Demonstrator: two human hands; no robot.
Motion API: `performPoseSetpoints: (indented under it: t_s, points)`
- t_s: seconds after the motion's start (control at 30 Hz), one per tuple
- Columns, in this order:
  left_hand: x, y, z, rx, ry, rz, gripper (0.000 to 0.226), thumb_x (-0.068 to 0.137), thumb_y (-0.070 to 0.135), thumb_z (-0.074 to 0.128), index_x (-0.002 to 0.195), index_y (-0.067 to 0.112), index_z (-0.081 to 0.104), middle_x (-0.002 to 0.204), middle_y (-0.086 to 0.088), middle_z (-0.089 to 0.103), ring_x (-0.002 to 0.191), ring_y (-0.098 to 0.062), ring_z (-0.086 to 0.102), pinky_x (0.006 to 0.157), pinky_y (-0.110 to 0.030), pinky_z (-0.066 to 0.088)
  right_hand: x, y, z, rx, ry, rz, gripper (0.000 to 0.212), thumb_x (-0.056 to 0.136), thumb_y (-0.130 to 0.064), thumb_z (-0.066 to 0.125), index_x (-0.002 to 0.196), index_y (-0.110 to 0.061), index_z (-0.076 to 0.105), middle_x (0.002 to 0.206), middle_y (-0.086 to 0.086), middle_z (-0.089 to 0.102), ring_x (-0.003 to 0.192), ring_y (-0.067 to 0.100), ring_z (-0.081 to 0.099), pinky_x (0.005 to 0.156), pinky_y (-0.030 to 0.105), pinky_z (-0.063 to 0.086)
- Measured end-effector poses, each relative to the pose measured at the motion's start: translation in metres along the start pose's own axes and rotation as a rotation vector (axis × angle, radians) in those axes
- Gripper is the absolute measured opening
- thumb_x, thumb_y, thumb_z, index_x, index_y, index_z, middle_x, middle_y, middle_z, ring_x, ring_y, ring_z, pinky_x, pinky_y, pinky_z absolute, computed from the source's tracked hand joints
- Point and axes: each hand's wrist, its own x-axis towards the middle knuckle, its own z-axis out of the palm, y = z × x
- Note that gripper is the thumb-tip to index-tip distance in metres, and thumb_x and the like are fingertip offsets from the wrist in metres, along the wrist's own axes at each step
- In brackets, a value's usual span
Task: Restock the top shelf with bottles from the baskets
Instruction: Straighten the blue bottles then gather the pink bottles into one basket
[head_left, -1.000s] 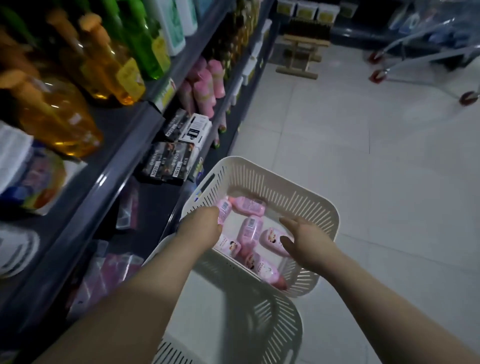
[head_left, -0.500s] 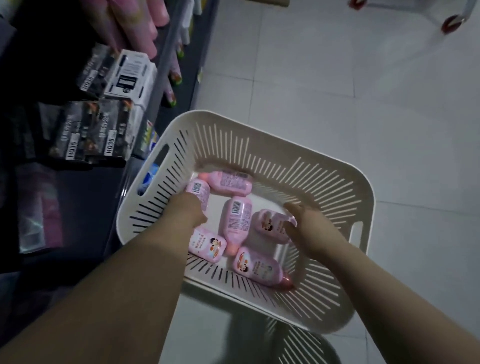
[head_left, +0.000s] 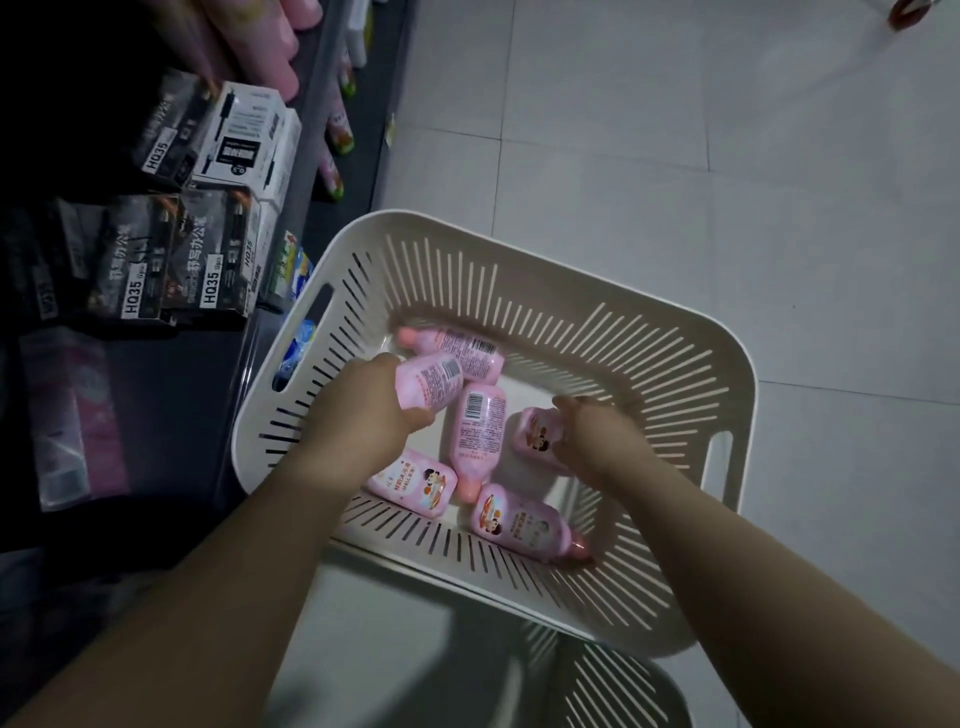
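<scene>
Hands both down inside a white slotted basket at centre frame, a second slotted basket showing beneath it at the bottom edge. Grips a pink bottle in the left hand, fingers curled round its lower end, barcode side up, near the basket's left wall. Closes the right hand on a cartoon-label bottle right of centre, thumb above and fingers below pinching its end. Four loose bottles flat on the basket floor: one along the far wall, one barcode up in the middle, two label up by the near wall. At the left of the frame, dark shelf with black boxes marked HQ35, a white box above them, tall pink bottles in the upper left corner. Pale floor tiles across the right.
</scene>
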Motion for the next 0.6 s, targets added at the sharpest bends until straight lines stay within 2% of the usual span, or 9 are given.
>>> performPoseSetpoints:
  t_s: [0.1,0.2,0.27,0.37,0.43,0.53,0.6]
  points:
    - [-0.012,0.002,-0.008,-0.105,0.073,0.026,0.04,0.076,0.038,0.076,0.109,0.021,0.059,0.098,-0.005,0.059,0.077,-0.021,0.061,0.065,-0.034,0.051,0.011,-0.002,0.014,-0.01,-0.038,0.012,0.048,0.088,-0.044,0.06,0.123,-0.015,0.046,0.118,0.009,0.058,0.105,0.03,0.058,0.085,0.037,0.049]
    - [-0.02,0.004,-0.014,-0.133,0.127,0.028,0.043,0.078,0.034,0.075,0.115,0.022,0.057,0.102,-0.005,0.053,0.08,-0.02,0.057,0.064,-0.029,0.041,0.014,-0.003,0.026,-0.023,-0.042,0.054,0.049,0.087,-0.035,0.062,0.126,-0.01,0.045,0.129,0.015,0.049,0.113,0.033,0.054,0.092,0.041,0.047]
    - [-0.026,0.006,-0.017,-0.163,0.146,0.039,0.043,0.079,0.032,0.075,0.117,0.022,0.057,0.102,-0.004,0.052,0.08,-0.019,0.057,0.064,-0.028,0.041,0.013,-0.005,0.03,-0.014,-0.042,0.077,0.051,0.085,-0.029,0.063,0.127,-0.006,0.044,0.131,0.017,0.043,0.113,0.034,0.055,0.093,0.042,0.048]
    - [-0.036,0.008,-0.021,-0.187,0.178,0.029,0.049,0.079,0.028,0.075,0.124,0.024,0.056,0.105,-0.004,0.049,0.083,-0.02,0.058,0.073,-0.03,0.047,0.001,-0.012,0.021,0.046,-0.072,0.062,0.064,0.079,-0.035,0.071,0.128,-0.006,0.042,0.136,0.017,0.035,0.109,0.033,0.058,0.089,0.038,0.05]
    - [-0.046,0.012,-0.028,-0.192,0.216,0.025,0.049,0.078,0.023,0.075,0.124,0.024,0.056,0.107,-0.005,0.049,0.087,-0.022,0.058,0.078,-0.03,0.047,-0.01,-0.016,0.004,0.016,-0.066,0.018,0.071,0.073,-0.041,0.075,0.127,-0.007,0.044,0.136,0.016,0.037,0.108,0.032,0.058,0.084,0.037,0.05]
    - [-0.068,0.019,-0.045,-0.224,0.257,0.02,0.044,0.077,0.018,0.074,0.119,0.024,0.059,0.107,-0.003,0.05,0.088,-0.021,0.058,0.076,-0.028,0.044,-0.03,-0.025,-0.031,-0.032,-0.027,-0.052,0.055,0.071,-0.042,0.077,0.112,-0.014,0.053,0.11,0.006,0.058,0.087,0.022,0.058,0.069,0.03,0.046]
    - [-0.089,0.025,-0.061,-0.242,0.294,0.011,0.039,0.077,0.017,0.073,0.114,0.021,0.062,0.104,-0.002,0.051,0.087,-0.018,0.056,0.073,-0.026,0.041,-0.049,-0.035,-0.061,-0.051,-0.016,-0.098,0.041,0.072,-0.045,0.074,0.099,-0.018,0.056,0.093,0.001,0.061,0.079,0.02,0.057,0.064,0.028,0.044]
